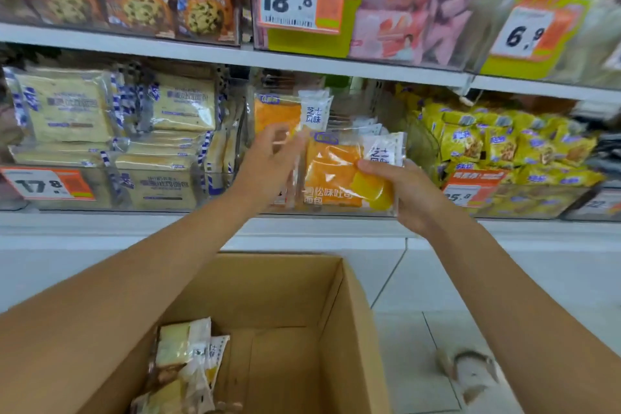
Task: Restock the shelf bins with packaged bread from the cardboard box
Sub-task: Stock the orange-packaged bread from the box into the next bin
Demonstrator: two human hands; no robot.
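- Shop shelving fills the background, two tiers of clear-fronted bins above a pale tiled floor (437, 279).
- An orange bread packet (332, 175) is held upright at the front of the middle bin (336, 212) on the lower shelf, its printed face towards the camera.
- The right hand (413, 191) grips this packet at its right edge, the thumb across the front and the fingers curled behind.
- The left hand (268, 161) is just left of the packet, in front of the same bin. It is blurred, with the fingers loosely bent, and I cannot tell whether it holds anything.
- Behind it, a second orange packet (279, 114) stands higher in the bin, with more of the same kind stacked behind.
- Below the forearms sits the open cardboard box (349, 312), with a few bread packets (188, 363) left in its near left corner.
- Left of the middle bin, pale toast packets (67, 107) lie stacked, with a price tag reading 17.8 (47, 183) at the front.
- Right of it, a bin holds small yellow packets (504, 144).
- On the upper shelf are cookie packs (144, 7), pink packets (403, 10) and tags reading 18.8 (295, 0) and 6.9 (527, 33).
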